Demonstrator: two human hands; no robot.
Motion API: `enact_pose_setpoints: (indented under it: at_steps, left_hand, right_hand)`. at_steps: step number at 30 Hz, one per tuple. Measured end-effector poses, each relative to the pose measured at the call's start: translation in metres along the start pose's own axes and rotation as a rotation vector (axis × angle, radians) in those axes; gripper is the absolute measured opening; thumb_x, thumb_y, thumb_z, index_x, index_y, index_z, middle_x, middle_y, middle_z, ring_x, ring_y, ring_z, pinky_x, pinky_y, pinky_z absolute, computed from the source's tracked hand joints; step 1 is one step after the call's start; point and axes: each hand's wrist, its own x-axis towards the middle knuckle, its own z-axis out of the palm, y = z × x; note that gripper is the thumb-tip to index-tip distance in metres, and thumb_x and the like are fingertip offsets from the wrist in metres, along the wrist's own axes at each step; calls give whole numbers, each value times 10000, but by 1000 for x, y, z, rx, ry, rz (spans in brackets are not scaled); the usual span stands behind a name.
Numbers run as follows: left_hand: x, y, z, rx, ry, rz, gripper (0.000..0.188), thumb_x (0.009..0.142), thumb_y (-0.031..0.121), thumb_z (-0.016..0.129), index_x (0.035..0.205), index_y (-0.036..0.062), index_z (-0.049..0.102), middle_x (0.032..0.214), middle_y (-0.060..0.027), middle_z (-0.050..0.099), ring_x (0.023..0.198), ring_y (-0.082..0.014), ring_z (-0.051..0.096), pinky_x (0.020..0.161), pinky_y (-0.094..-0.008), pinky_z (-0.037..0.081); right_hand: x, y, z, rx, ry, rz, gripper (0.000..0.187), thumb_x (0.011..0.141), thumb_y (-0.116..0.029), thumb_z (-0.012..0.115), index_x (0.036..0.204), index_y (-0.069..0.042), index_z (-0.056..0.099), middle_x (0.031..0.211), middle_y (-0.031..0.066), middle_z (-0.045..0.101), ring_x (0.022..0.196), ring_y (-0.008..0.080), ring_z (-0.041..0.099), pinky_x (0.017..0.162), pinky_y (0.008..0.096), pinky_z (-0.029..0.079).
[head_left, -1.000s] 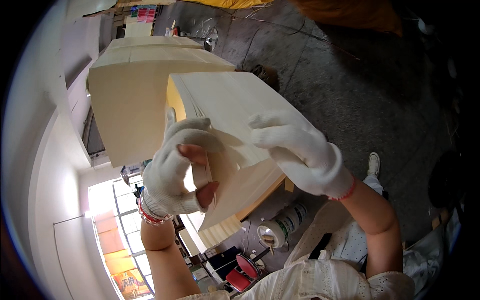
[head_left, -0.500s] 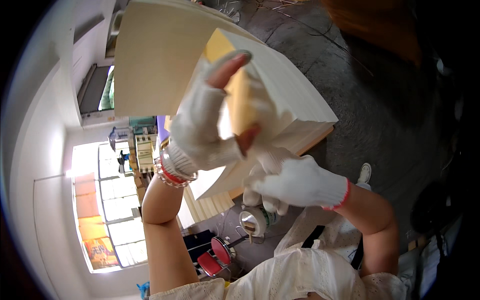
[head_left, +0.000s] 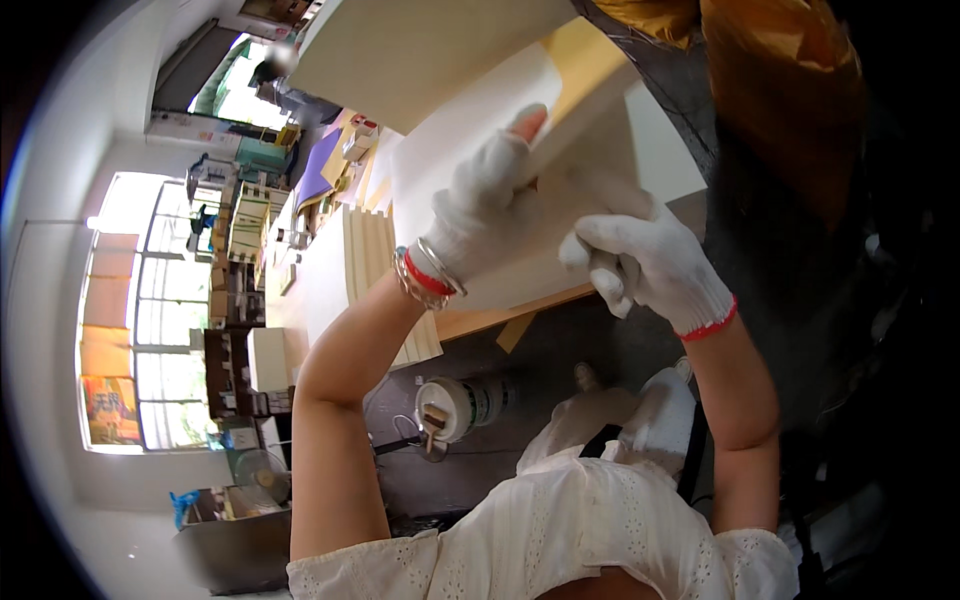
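My left hand (head_left: pixel 475 205), in a white knit glove with bare fingertips, is over a large pale sheet (head_left: pixel 450 150) on a table. Its thumb points away from me; its other fingers are smeared by motion, so any grip is hidden. A blurred beige flap of sheet (head_left: pixel 590 150) lies just beyond these fingers, with a yellow strip (head_left: pixel 585 65) behind it. To the right, near the table's front edge, my gloved right hand (head_left: pixel 655 255) has half-bent fingers standing apart, with nothing visible in them. A tall cream board (head_left: pixel 420 50) rises at the far side.
Left of the sheet lies a stack of cream boards (head_left: pixel 365 255). Below the table edge (head_left: pixel 520 315) a white bucket (head_left: pixel 450 408) with a brush (head_left: pixel 433 420) stands on the floor. An orange-brown sack (head_left: pixel 780 60) is at the far right. Shelves (head_left: pixel 250 225) line the left.
The view has swung. My right hand has moved right and away from my left hand, which it nearly met before. The sheet that stood bent upright between them lies lower and flatter.
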Motion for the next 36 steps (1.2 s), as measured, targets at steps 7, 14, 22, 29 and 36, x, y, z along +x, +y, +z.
enact_pose_setpoints:
  at_steps: [7, 14, 22, 29, 36]
  left_hand:
    - [-26, -51, -82, -606, 563, -425, 239, 785, -97, 516, 1006, -8, 499, 938, -71, 597, 787, -107, 567, 694, -254, 520]
    - [-54, -81, -121, -773, 744, -354, 258, 848, -46, 634, 1067, -8, 501, 919, -66, 613, 765, -87, 576, 638, -237, 509]
    - [-50, -80, -116, -704, 752, -389, 271, 806, -60, 541, 1073, -22, 520, 865, -50, 605, 737, -82, 562, 630, -239, 494]
    - [-59, -76, -126, -636, 793, -396, 289, 826, -37, 583, 1107, -18, 522, 865, -50, 612, 730, -98, 560, 649, -258, 494]
    - [-91, -95, -139, -891, 944, -378, 253, 822, -63, 589, 1060, -14, 519, 915, -60, 616, 783, -93, 567, 673, -245, 487]
  right_hand:
    - [0, 32, 10, -369, 195, 25, 676, 904, -124, 528, 1510, -5, 254, 832, 82, 634, 557, 92, 552, 422, 226, 449]
    - [1, 71, 14, -337, 197, -121, 572, 942, -35, 509, 1481, -24, 318, 886, 89, 656, 611, 89, 584, 490, 224, 504]
    - [6, 102, 66, -795, 272, -426, 456, 913, -46, 570, 1360, -32, 485, 936, 117, 678, 681, 196, 627, 610, 280, 544]
    - [84, 114, 142, -1752, -117, -785, 214, 798, -53, 605, 1009, -62, 641, 1043, 89, 612, 974, 305, 579, 856, 398, 494]
    - [106, 147, 125, -1790, -255, -1010, 259, 743, -50, 641, 995, -109, 620, 1025, 39, 586, 1006, 246, 557, 934, 426, 452]
